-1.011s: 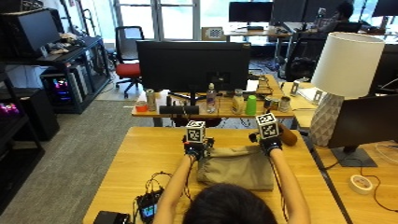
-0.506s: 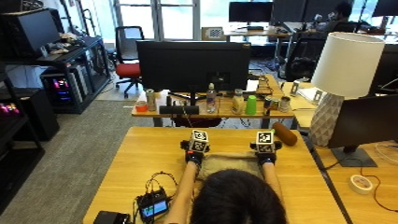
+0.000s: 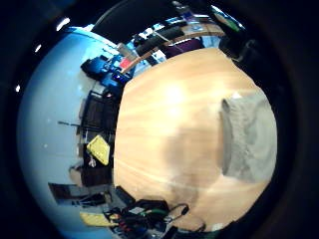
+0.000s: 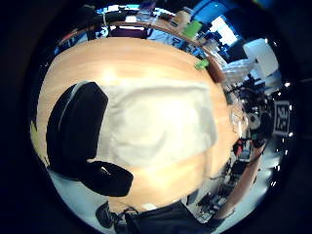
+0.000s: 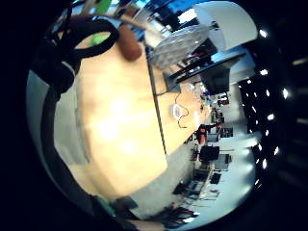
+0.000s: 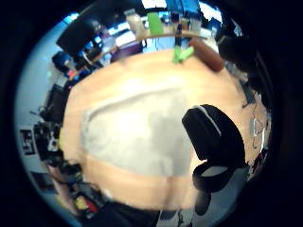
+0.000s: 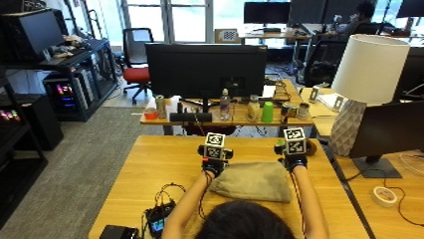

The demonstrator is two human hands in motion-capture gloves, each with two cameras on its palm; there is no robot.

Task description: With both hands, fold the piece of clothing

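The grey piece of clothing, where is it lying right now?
In the outside view the grey piece of clothing lies folded on the wooden table, just beyond the person's head, between the left hand and right hand at its far corners.

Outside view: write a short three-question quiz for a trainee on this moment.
1. True or false: the piece of clothing lies on the wooden table.
2. Where are the left hand and right hand? A: at the clothing's far corners. B: in the person's lap. C: under the table.
3. Fill in: the shade of the lamp is ___.
Key: 1 true; 2 A; 3 white.
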